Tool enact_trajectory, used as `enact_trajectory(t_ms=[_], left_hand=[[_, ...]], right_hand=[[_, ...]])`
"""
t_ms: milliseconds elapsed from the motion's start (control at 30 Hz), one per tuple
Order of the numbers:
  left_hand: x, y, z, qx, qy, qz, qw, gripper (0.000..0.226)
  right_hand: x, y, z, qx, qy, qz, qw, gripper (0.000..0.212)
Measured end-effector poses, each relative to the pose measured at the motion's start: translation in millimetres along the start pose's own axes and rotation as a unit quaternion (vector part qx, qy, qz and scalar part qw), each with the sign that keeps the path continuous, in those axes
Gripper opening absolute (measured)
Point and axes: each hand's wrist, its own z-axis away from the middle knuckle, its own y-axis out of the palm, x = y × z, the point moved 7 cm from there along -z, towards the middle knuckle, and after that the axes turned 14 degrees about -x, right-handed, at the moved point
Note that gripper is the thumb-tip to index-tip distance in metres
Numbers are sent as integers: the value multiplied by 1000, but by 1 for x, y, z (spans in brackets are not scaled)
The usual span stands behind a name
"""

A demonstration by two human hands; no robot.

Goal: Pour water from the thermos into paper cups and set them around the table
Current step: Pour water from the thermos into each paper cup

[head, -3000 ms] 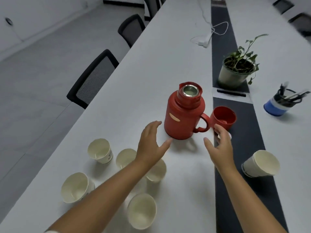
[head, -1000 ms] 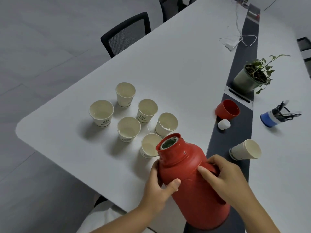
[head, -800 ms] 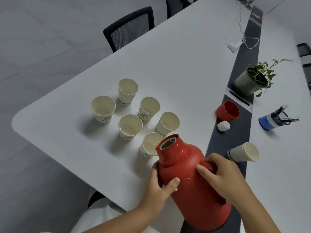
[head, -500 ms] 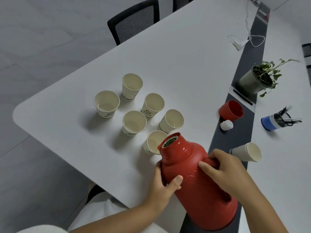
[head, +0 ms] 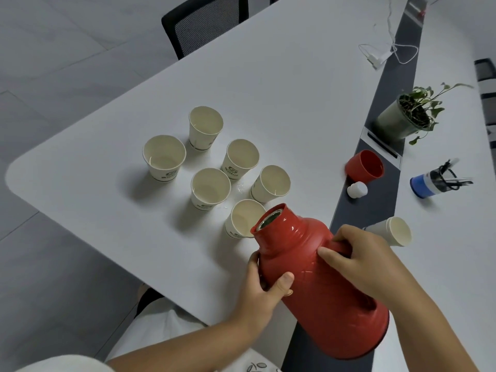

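Thermos (head: 326, 285): glossy red plastic, tilted | cup (head: 243, 218): paper, possibly empty

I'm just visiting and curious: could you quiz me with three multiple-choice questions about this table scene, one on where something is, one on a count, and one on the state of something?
1. Where does the red lid lie?
A. On the thermos
B. On the table by the small white stopper
C. Inside a paper cup

2. How many paper cups stand upright in the group on the white tabletop?
A. Four
B. Six
C. Nine

3. How is the red thermos held?
A. Tilted, mouth toward the nearest upright cup
B. Standing upright on the table, untouched
C. Upside down with its lid on

Answers:
1. B: the lid rests beside the white stopper, near the dark strip.
2. B: six open cups stand clustered; a seventh cup lies on its side apart.
3. A: the left hand grips the body and the right hand the handle, with the open mouth leaning over the nearest cup.
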Motion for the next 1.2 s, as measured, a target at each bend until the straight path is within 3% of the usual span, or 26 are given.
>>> enact_trajectory(t_ms=[1200], left_hand=[[-2,-5,6,-13,1,-7,1000,39]], right_hand=[[10,3,0,8,4,23,1000,28]])
